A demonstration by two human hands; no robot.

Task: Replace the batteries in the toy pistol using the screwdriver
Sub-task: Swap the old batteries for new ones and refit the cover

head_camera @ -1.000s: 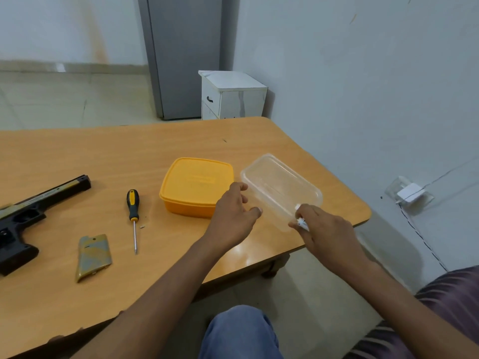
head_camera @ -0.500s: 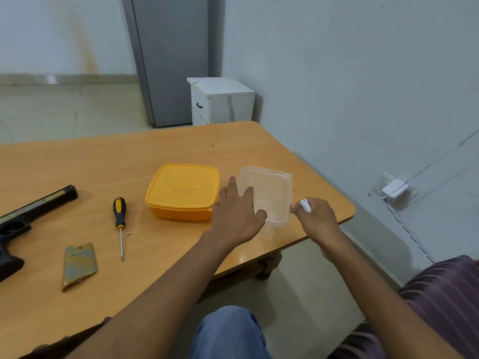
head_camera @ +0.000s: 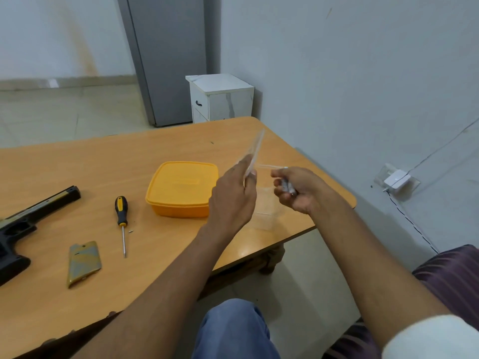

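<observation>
My left hand (head_camera: 233, 198) holds the clear lid (head_camera: 255, 149) of a transparent box, lifted and tilted on edge. The open clear box (head_camera: 267, 211) stands on the wooden table (head_camera: 103, 167) below both hands. My right hand (head_camera: 298, 189) grips small grey-white batteries (head_camera: 287, 187) over the box. At the far left lies the black toy pistol (head_camera: 23, 224). Its loose battery cover (head_camera: 83, 263) rests near the front edge. A yellow-and-black screwdriver (head_camera: 121, 218) lies between them, with a tiny screw (head_camera: 131, 231) beside its shaft.
An orange lidded box (head_camera: 181, 189) sits just left of my left hand. Behind the table stand a white bedside cabinet (head_camera: 221, 98) and a grey door or fridge (head_camera: 168, 55). A white charger (head_camera: 396, 178) with a cable lies on the floor at the right.
My left hand has lifted the clear lid off the box and tilted it upright. My right hand moved up over the open box, still gripping the batteries.
</observation>
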